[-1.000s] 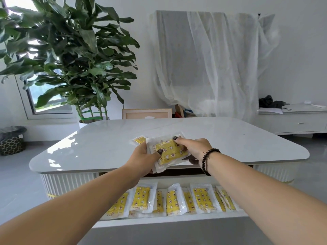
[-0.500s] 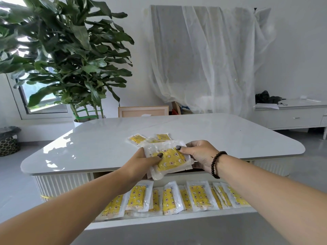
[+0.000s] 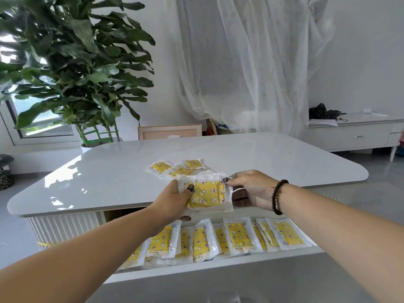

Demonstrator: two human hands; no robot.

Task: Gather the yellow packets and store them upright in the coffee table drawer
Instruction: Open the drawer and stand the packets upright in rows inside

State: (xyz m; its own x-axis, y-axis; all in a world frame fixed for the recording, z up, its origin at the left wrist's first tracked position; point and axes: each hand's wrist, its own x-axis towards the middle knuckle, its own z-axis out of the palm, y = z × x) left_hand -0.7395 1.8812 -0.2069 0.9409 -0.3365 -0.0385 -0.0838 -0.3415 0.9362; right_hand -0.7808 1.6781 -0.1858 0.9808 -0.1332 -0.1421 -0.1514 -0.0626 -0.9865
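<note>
A small stack of yellow packets [image 3: 206, 194] in clear wrappers hangs above the table's front edge. My left hand [image 3: 172, 200] grips its left side, thumb on top. My right hand [image 3: 249, 189] pinches the stack's upper right corner; its lower fingers are hidden behind the packets. Three loose yellow packets [image 3: 175, 168] lie on the white coffee table [image 3: 273, 162] just beyond the hands. Below, the open drawer [image 3: 196, 270] holds a row of several yellow packets [image 3: 238, 235] leaning on edge.
A big potted plant [image 3: 72, 68] stands behind the table's left corner. A wooden frame [image 3: 169, 132] and a draped white sheet [image 3: 247, 62] are behind the table. A low white cabinet [image 3: 354, 132] stands at the right, a dark basket [image 3: 5, 173] at the far left.
Both hands have carried the held stack down and toward me, off the tabletop to its front edge. The loose packets behind them on the table now show.
</note>
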